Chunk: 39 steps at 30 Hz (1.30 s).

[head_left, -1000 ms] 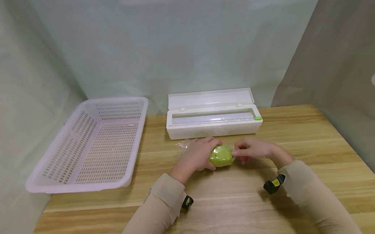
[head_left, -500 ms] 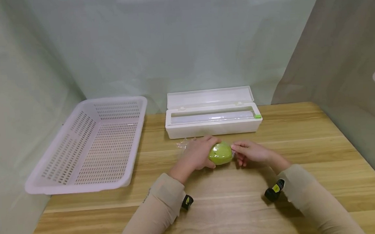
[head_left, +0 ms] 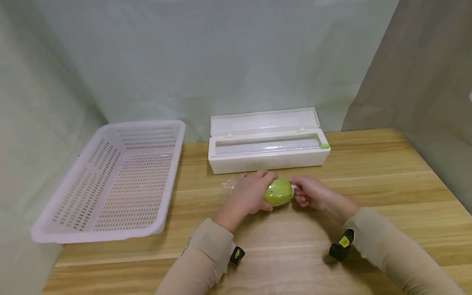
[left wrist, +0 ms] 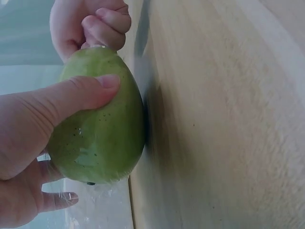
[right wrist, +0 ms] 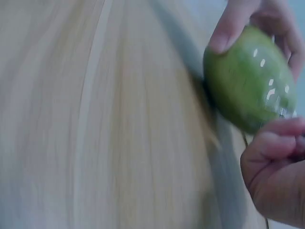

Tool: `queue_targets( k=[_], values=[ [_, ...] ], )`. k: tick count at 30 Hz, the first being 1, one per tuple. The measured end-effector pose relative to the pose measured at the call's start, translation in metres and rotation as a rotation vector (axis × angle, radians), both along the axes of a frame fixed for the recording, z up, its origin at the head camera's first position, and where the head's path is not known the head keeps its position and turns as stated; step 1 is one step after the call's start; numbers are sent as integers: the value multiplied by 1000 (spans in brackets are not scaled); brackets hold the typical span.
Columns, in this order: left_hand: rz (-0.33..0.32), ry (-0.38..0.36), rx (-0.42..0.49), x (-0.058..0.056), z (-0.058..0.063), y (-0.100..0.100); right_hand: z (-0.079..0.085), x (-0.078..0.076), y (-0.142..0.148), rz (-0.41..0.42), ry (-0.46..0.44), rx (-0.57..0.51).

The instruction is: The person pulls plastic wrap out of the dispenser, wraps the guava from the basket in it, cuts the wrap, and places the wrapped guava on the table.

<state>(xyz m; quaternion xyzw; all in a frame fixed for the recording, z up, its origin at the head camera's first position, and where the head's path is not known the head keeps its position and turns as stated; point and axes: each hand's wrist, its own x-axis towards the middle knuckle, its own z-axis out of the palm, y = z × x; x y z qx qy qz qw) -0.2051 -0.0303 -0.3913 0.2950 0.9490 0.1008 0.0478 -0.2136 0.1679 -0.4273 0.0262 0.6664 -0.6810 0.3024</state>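
Observation:
A green oval fruit with dark specks (head_left: 279,192) is wrapped in glossy cling film. My left hand (head_left: 252,192) grips it from the left, thumb across the near side in the left wrist view and other fingers behind. My right hand (head_left: 312,193) pinches the gathered film (head_left: 294,187) at the fruit's right end, fingers curled. In the right wrist view, light glints off the film on the fruit (right wrist: 252,81) beside the right hand (right wrist: 276,167). Loose clear film (head_left: 229,183) sticks out beyond the left hand.
Behind the hands stands a white cling film box (head_left: 270,162), its lid (head_left: 264,121) raised and a film roll (head_left: 266,146) inside. A white perforated plastic basket (head_left: 153,231) sits at the left. All rest on a wooden table (head_left: 386,173) with curtain-like sheets around it.
My right hand has turned at the fruit's right end, its fingers more curled, and the film there now shows as a narrow twist. The left hand stays nearly still on the fruit.

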Motion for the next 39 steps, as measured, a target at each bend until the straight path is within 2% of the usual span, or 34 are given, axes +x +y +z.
queue_targets(
  k=[3,6,8,10,14,16,18,22,27,31,36,39],
  values=[
    [2,7,-9,0,1,1,2,0,-1,-26,-12,24],
    [2,7,-14,0,0,1,0,2,3,-34,110,181],
    [-1,2,-14,-1,0,0,0,4,7,-26,273,330],
    [-1,-4,-13,-2,-1,0,-1,6,11,-10,487,488],
    [1,-7,-4,-5,-2,0,2,9,17,63,915,692],
    [-1,-7,-1,-6,-2,-1,6,10,20,121,1048,753],
    [-4,-10,5,-7,-2,-1,9,12,22,179,1128,814],
    [-10,-23,17,-8,-2,-2,14,14,23,283,1181,885],
    [-23,-21,11,-6,-2,-2,16,13,20,314,1217,939],
    [-26,-17,16,-5,-1,-2,19,12,17,337,1204,972],
    [-36,-17,30,-4,0,-2,26,12,14,416,1187,1007],
    [-48,-8,30,-3,0,-1,30,11,13,471,1179,993]
  ],
)
